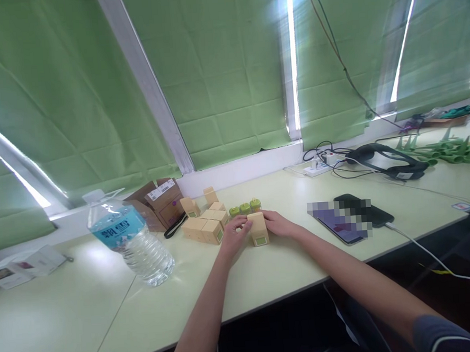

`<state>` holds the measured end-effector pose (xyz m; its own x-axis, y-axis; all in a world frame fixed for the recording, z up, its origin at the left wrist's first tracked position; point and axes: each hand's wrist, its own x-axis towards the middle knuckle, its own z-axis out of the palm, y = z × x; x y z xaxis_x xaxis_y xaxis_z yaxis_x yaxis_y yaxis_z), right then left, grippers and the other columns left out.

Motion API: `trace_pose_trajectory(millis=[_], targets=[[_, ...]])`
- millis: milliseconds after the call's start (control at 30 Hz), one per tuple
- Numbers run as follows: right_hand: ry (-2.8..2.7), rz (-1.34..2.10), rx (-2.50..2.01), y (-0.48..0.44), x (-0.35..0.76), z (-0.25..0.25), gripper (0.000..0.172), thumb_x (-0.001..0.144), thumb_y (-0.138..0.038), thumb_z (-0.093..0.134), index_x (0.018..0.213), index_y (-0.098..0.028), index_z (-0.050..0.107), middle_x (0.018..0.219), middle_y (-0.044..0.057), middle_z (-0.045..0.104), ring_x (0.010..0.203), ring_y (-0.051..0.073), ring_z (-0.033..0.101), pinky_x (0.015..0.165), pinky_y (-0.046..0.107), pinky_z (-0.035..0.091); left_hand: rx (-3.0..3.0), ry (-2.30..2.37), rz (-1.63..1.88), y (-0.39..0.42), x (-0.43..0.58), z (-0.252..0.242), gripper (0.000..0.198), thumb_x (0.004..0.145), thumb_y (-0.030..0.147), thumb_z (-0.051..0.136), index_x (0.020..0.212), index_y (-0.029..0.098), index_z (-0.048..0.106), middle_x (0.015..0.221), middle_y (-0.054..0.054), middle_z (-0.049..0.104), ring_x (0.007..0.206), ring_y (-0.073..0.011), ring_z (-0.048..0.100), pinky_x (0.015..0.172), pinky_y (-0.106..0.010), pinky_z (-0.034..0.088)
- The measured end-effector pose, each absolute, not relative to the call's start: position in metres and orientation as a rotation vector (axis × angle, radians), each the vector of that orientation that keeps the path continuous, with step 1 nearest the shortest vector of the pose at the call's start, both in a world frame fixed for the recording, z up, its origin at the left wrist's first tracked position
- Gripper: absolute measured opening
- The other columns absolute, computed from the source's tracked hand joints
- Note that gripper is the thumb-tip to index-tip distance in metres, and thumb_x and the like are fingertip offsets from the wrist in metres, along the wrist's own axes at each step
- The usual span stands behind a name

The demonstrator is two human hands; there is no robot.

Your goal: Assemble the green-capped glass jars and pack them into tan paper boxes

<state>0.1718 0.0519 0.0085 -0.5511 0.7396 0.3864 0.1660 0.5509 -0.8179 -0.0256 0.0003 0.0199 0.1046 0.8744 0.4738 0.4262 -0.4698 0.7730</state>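
Observation:
A small tan box (258,232) with a green label low on its front stands upright on the table before me. My left hand (235,235) is at its left side, thumb and fingers closed against the edge. From the right, my right hand (278,224) grips the same box, with its fingertips partly hidden behind it. Just beyond the hands sit three small green-lidded containers (245,208). To the left, several similar tan boxes (201,230) lie grouped together, with a couple more upright behind them.
A large water bottle (135,240) and an open brown carton (159,204) stand left. White boxes (27,265) lie farther left. On the right are two phones (364,210), a white cable, a power strip (318,168), a black headset (389,158) and green cone-shaped pieces (456,149).

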Motion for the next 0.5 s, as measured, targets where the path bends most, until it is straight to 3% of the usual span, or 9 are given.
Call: trace_pose_trajectory(millis=[267,500], targets=[[-1.915,0.929,-0.788,0.0542,0.1725,0.0130,0.024,0.092,-0.036,0.052,0.099,-0.021,0.069,0.092,0.003,0.073,0.085,0.020,0.064,0.074,0.031,0.047,1.851,1.353,1.363,0.0036,-0.0280,0.0173,0.033,0.088,0.051,0.063,0.095,0.020,0.072,0.099,-0.007,0.072,0.092,-0.0206,0.065,0.080,-0.032,0.049],[-1.939,0.914,-0.771,0.0576,0.1715,0.0080,0.025,0.092,-0.038,0.053,0.097,-0.020,0.070,0.090,0.004,0.074,0.084,0.020,0.063,0.071,0.030,0.046,1.938,1.344,1.364,-0.0014,-0.0260,0.0220,0.036,0.089,0.054,0.060,0.086,0.020,0.069,0.098,-0.007,0.069,0.092,-0.0204,0.061,0.076,-0.030,0.046]])
